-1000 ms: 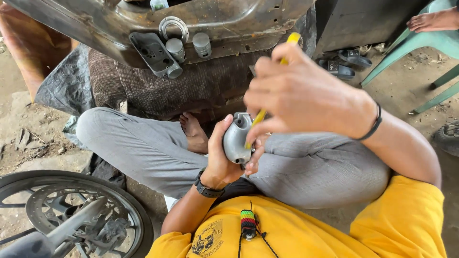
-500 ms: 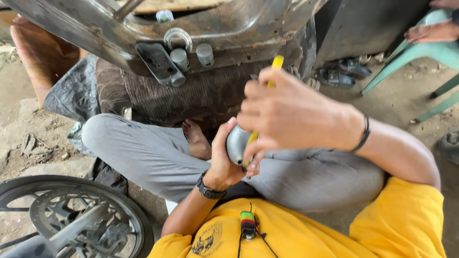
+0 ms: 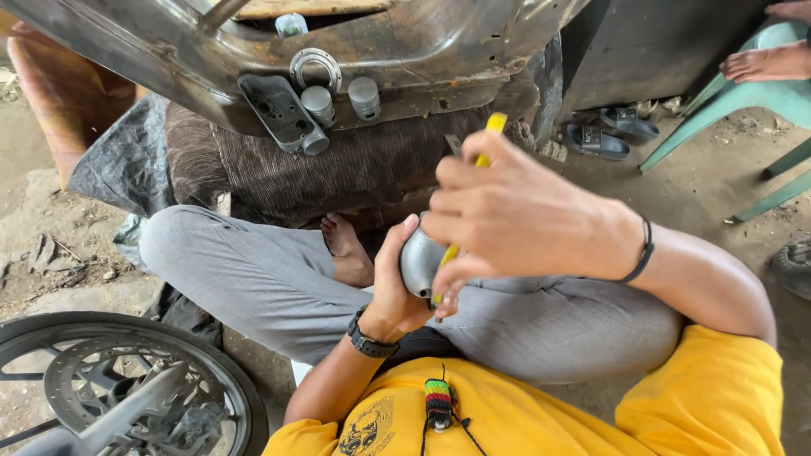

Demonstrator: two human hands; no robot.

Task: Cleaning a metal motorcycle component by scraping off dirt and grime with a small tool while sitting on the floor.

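The small grey metal part (image 3: 418, 257) sits over the person's crossed legs, cupped tight in the left hand (image 3: 393, 287) so that it does not turn. The right hand (image 3: 507, 219), just above this part, is closed around a yellow-handled tool (image 3: 473, 198), whose tip goes down to the part's edge. Beyond the part is a worn metal body panel (image 3: 405, 51), and to its lower left a motorcycle wheel (image 3: 127, 388)

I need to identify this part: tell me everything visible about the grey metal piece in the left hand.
The metal piece is small, rounded and dull silver-grey, like cast metal with a smooth, worn surface. The left hand cups it from below over the lap; the right hand covers its top and holds a yellow-handled tool against it. Most of it is hidden.
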